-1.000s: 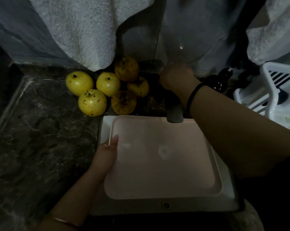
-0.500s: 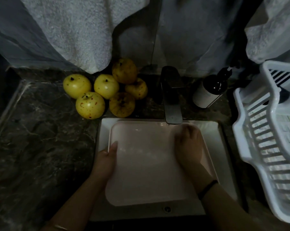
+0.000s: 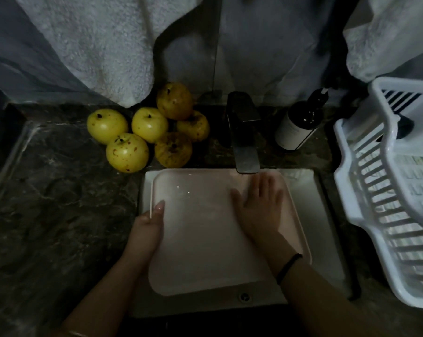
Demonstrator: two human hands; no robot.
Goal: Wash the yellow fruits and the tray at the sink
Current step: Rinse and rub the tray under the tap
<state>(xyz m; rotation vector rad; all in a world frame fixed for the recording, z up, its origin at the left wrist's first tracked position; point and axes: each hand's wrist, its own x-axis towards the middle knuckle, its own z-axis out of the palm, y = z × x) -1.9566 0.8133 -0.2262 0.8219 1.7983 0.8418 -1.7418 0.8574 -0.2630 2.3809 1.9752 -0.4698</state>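
Note:
A pale pink tray point(image 3: 205, 251) lies in the white sink point(image 3: 327, 227), beneath the dark faucet point(image 3: 244, 142). My left hand point(image 3: 147, 229) grips the tray's left rim, thumb over the top. My right hand point(image 3: 261, 205) lies flat on the tray's right half, fingers straight and pointing toward the faucet. Several yellow fruits point(image 3: 128, 152) sit in a heap on the dark marble counter behind the sink's left corner; some are brown-spotted.
A dark soap bottle point(image 3: 300, 125) stands right of the faucet. A white slatted dish rack point(image 3: 385, 207) fills the right side. Towels point(image 3: 101, 45) hang over the back wall. Dark marble counter point(image 3: 47, 215) stretches to the left.
My right hand came off the faucet handle and down onto the tray, and now rests flat on its right half. My left hand has kept hold of the left rim.

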